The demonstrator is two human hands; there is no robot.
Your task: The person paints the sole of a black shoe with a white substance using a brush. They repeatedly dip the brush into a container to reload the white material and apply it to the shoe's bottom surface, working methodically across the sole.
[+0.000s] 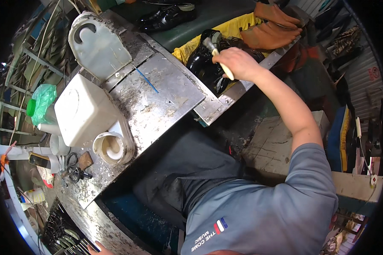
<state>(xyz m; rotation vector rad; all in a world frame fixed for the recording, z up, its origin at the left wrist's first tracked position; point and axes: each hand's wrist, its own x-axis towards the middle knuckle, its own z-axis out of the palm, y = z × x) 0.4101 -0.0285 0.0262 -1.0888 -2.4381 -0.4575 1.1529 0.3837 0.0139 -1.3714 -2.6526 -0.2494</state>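
Note:
My right hand [238,63] is closed around the pale handle of a small brush [222,63]. Its bristle end rests against a glossy black shoe [204,68]. The shoe lies on a yellow cloth [236,27] at the far edge of the metal-topped bench [166,93]. Only a sliver of my left hand [98,248] shows at the bottom edge, beside a row of dark tools [66,236]; its fingers are mostly out of view. A second black shoe [166,17] sits farther off on a dark green surface.
On the bench stand a white plastic canister [83,108], a cut-open white jug [98,42] and a round white pot [110,146]. A thin blue stick [147,80] and scissors [74,168] lie nearby. Brown leather pieces [272,29] sit past the shoe.

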